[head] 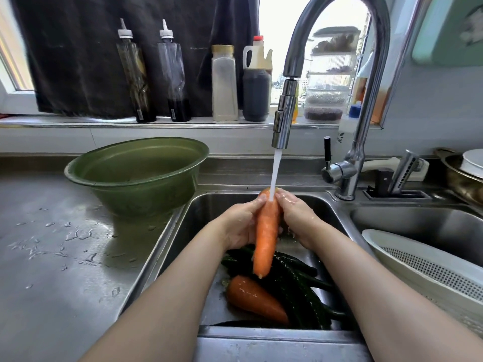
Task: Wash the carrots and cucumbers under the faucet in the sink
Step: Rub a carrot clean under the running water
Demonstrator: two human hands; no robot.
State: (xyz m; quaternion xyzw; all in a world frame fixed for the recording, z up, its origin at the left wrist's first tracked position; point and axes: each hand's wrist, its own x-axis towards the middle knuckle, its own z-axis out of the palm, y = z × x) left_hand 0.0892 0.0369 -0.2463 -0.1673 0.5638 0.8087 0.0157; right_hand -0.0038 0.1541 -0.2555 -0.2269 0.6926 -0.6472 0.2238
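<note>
Steel sink under the window is getting all the action: I'm holding a carrot upright under the faucet stream, left hand and right hand both wrapping fingers around it. Another carrot and the cucumbers are lying in the basin below. Green bowl is sitting on the wet counter.

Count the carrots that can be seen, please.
2. One carrot is held between both hands under the water stream. The other carrot lies in the sink beside the cucumbers. More may be hidden under the cucumbers.
</note>
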